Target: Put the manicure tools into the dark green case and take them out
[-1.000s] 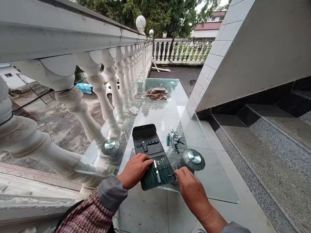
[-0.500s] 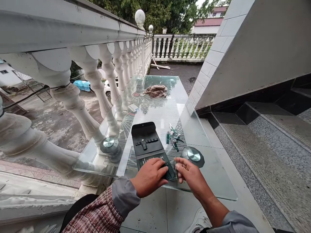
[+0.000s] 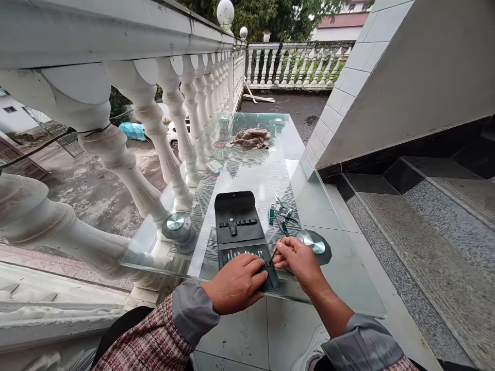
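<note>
A dark manicure case (image 3: pixel 240 234) lies unfolded on the glass table, its upper flap with small loops facing up. Several slim metal tools (image 3: pixel 245 253) stick out of slots in its lower half. Across that lower half lies my left hand (image 3: pixel 237 281), fingers bent over the case and thumb by its near edge, gripping it. At the case's right side, my right hand (image 3: pixel 296 257) pinches a thin dark tool (image 3: pixel 273 256), its kind not clear, slanting down toward the slots. Beyond my right hand is a loose pile of green-handled nail clippers and other small tools (image 3: pixel 282 212).
The glass table (image 3: pixel 348 288) rests on round metal-capped supports (image 3: pixel 314 242). A crumpled brown cloth (image 3: pixel 252 139) and a small card (image 3: pixel 214 166) lie farther back. A white balustrade (image 3: pixel 127 159) runs along the left; stone stairs (image 3: pixel 433 232) rise on the right.
My right hand has moved left, bringing the thin tool from beside the case to its right-hand slots. My left hand stays on the case. The view has shifted slightly.
</note>
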A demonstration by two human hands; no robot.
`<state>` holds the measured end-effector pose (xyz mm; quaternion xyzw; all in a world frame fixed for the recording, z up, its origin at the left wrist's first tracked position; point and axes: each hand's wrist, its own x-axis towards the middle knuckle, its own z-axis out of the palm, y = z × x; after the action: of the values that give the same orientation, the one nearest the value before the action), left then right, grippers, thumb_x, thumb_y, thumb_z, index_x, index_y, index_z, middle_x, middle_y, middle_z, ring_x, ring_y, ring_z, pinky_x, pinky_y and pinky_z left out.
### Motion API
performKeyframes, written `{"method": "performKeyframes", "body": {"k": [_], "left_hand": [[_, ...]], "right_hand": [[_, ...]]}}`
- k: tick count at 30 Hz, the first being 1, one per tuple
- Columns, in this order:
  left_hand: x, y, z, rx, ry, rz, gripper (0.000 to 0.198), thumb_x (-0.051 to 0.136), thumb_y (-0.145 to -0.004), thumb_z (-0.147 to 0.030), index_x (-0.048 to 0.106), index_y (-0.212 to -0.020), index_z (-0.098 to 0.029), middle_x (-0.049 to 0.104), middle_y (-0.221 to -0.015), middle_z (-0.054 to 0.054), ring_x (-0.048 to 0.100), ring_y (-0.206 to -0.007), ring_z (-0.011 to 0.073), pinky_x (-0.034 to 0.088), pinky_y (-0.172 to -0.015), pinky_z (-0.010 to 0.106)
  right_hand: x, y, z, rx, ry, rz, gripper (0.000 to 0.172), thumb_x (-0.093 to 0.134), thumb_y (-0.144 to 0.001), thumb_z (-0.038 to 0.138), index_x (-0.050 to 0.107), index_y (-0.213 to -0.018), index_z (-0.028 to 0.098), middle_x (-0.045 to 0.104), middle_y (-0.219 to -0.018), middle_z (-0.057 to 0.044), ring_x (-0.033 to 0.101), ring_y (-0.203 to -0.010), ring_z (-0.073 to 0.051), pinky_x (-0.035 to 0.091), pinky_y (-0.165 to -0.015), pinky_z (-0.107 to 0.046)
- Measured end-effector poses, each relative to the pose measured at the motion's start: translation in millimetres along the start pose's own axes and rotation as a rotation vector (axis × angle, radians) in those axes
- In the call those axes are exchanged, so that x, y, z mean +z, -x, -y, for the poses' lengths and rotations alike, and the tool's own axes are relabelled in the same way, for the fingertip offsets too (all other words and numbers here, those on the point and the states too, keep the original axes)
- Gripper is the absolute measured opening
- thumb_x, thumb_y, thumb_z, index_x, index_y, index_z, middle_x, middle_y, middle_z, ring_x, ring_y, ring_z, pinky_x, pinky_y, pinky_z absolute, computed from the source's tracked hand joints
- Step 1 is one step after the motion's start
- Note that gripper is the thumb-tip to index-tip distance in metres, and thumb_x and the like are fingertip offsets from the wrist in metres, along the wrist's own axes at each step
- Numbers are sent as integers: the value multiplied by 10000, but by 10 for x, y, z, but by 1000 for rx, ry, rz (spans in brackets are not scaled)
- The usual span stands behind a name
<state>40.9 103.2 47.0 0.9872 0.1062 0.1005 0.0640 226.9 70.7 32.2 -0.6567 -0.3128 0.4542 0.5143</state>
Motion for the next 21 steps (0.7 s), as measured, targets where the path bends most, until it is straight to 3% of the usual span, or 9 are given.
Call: {"method": "performKeyframes", "body": {"k": [9, 21], "left_hand": [[10, 18, 11, 6, 12, -5, 274, 564, -851, -340, 514, -1048, -156, 536, -1092, 132, 503, -1044, 264, 431, -886, 402], [55, 32, 24, -8, 15, -4, 286, 585, -832, -343, 526, -1050, -167, 546, -1109, 128, 499, -1062, 265, 434, -886, 397]], "right_hand": [[59, -64, -43, -82, 96, -4, 295, 575, -697, 475, 490, -716, 193, 585, -562, 28, 586, -463, -119, 508, -463, -244], [137, -180, 68, -43, 332, 51, 148, 536, -728, 304, 463, -639, 211, 529, -430, 58, 520, -352, -114, 406, -364, -210]]}}
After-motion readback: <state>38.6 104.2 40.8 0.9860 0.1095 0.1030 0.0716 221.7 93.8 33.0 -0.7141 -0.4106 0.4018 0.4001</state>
